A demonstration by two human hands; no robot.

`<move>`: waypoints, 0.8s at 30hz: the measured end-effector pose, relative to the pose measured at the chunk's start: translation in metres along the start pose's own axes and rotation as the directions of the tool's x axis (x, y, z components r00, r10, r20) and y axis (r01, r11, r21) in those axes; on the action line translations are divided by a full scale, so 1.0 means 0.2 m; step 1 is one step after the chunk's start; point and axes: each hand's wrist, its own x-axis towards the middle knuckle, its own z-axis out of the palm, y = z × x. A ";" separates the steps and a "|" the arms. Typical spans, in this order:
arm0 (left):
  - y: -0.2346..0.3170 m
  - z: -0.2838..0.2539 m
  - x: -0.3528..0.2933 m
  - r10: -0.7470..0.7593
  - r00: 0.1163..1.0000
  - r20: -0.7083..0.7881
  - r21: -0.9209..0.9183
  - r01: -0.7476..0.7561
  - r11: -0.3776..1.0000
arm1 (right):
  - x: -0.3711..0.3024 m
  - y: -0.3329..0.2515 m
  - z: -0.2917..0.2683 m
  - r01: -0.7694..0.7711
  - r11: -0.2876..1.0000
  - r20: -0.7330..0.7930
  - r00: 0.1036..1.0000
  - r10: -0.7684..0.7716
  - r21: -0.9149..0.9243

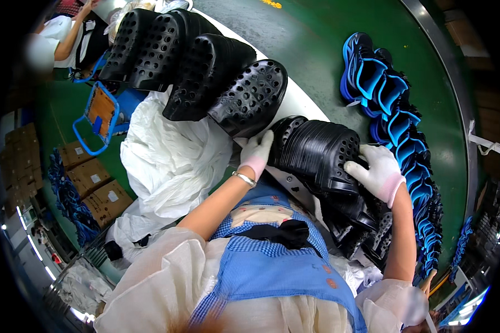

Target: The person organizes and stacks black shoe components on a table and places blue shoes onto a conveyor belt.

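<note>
A row of nested black pieces [316,150], curved like shoe shells and dotted with round holes, lies in front of me between my hands. My left hand [256,151], in a white glove with a pink cuff, grips its left end, fingers pointing up. On the right end my right hand [379,172], gloved the same way, presses with thumb and fingers around the perforated face. Further stacks of the same black pieces [250,97] stand along the white table [305,102] to the far left. More black pieces [347,216] lie below the held stack, near my lap.
A long line of blue-and-black shoes [394,111] runs along the green surface at right. White plastic bags [169,155] bulge beside my left arm. A blue-framed stool [100,119], cardboard boxes [103,200] and a seated person [66,41] are at left.
</note>
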 end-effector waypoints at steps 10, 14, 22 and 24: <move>-0.09 0.11 -0.03 0.040 0.983 0.176 -0.712 0.099 0.696 | 0.05 -0.06 0.02 -0.105 0.867 0.110 0.992 0.058 0.486; -0.03 0.09 -0.11 0.020 0.995 0.102 -0.677 0.055 0.734 | 0.05 -0.06 0.01 -0.078 0.868 0.114 0.993 0.025 0.491; -0.06 -0.01 -0.29 0.001 0.996 0.085 -0.724 0.061 0.687 | -0.03 -0.16 -0.01 -0.002 0.884 0.063 0.997 -0.031 0.468; -0.06 -0.03 -0.34 0.012 0.997 0.075 -0.739 0.047 0.673 | -0.07 -0.20 -0.03 0.029 0.891 0.041 0.998 -0.053 0.452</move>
